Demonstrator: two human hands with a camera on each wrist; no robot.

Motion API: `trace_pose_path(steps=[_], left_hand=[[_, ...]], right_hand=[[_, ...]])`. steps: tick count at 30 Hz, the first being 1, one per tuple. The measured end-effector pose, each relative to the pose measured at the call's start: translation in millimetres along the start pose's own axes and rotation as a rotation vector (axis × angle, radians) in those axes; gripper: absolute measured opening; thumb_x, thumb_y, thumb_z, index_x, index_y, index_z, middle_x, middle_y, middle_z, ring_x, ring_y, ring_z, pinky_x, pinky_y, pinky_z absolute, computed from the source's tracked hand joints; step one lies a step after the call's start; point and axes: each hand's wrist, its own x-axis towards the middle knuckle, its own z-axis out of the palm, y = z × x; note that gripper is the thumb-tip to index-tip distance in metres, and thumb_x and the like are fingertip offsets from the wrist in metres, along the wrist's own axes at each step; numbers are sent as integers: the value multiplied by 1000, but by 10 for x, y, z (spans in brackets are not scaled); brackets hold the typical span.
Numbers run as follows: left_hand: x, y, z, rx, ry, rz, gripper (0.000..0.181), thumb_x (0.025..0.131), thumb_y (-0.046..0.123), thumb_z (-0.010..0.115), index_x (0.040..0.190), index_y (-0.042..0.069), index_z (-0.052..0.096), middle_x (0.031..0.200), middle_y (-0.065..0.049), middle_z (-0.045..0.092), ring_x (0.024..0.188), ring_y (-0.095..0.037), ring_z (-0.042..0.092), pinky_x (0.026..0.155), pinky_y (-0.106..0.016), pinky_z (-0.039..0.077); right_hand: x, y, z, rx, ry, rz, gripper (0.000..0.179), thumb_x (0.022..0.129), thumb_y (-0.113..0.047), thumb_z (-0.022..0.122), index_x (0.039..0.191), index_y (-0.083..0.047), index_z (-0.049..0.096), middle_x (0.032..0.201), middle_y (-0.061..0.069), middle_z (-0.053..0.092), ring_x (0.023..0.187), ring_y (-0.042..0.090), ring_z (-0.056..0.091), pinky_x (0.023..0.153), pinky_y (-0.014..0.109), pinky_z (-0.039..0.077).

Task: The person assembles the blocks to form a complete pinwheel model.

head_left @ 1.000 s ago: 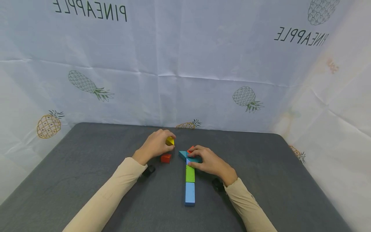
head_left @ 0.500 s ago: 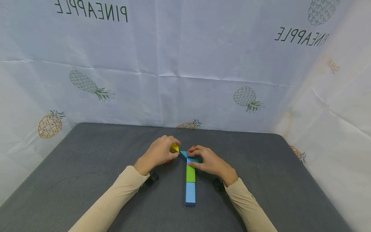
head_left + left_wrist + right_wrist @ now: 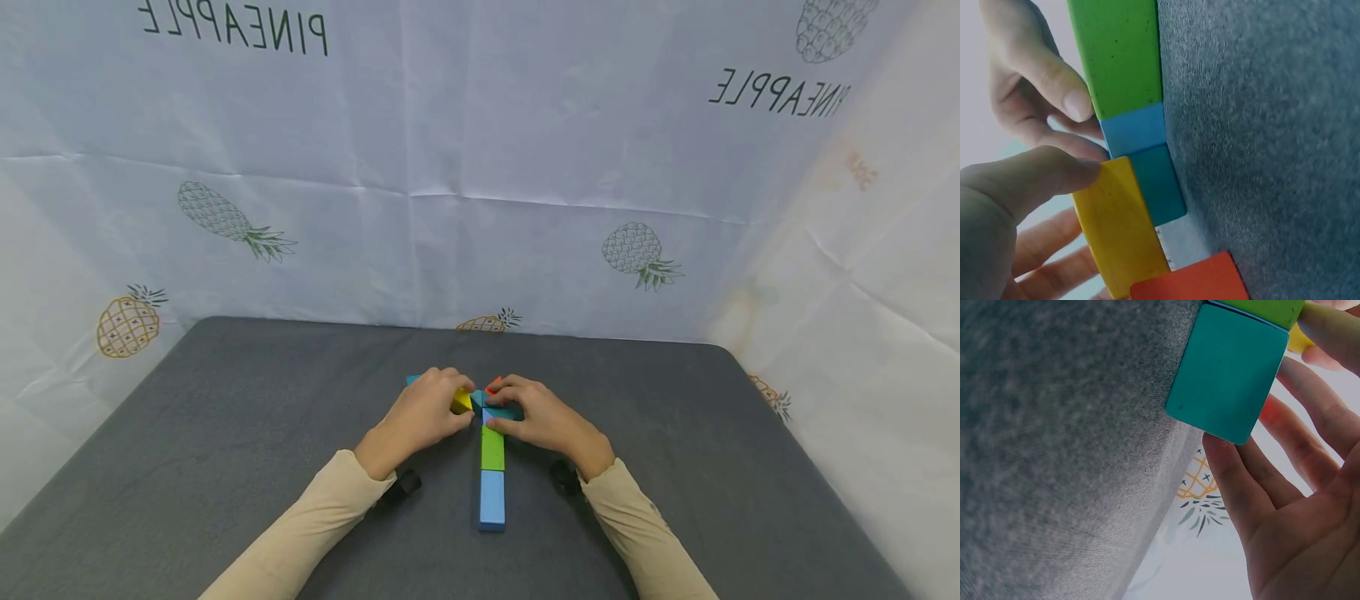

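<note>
My left hand pinches a yellow triangular block between thumb and fingers, close against the left side of a teal triangular block. In the left wrist view the yellow block overlaps the teal one; contact is hard to judge. My right hand curls around the right-hand teal block, thumb by a small light blue block and fingertips near a red block. In the right wrist view its fingers touch the teal block. Below, a green block and a blue block continue the row.
Another red block lies by the yellow one in the left wrist view, hidden by my left hand in the head view. A bit of blue peeks out behind that hand. The dark grey table meets a pineapple-print cloth.
My left hand has carried the yellow block right and nearer to me, up beside the teal block. It now covers the loose red block and leaves a blue bit showing. My right hand stays put.
</note>
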Motion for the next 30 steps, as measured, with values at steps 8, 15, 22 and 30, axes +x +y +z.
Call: trace_pose_path(steps=[8,15,22,30], left_hand=[[-6,35,62,48,38,-6,30,84,21,80,109,7,73,107,-8,69,90,-26,60,78,-37,54],[6,27,120,86,59,-8,28,82,22,82,105,8,75,100,-6,70,87,-25,62,78,-37,53],[-11,2,141,79,70,-7,25,82,19,81,102,6,75,96,-7,70,83,-21,61,77,-36,53],[-22,-18,167,45,85,-20,27,82,16,81,105,5,72,96,-10,71,80,-18,64,72,-33,55]], right_hand=[[1,12,2,-4,3,-6,34,95,-27,68,121,-5,69,134,9,59,109,21,62,91,37,54],[5,10,7,-6,0,-3,33,95,-27,68,119,-5,70,134,9,59,109,21,62,91,36,54],[9,12,6,-8,4,-17,34,94,-25,69,120,-4,69,133,10,59,109,22,62,91,36,54],[-2,-5,3,7,6,-5,34,94,-25,69,121,-4,69,134,9,59,112,23,62,93,38,53]])
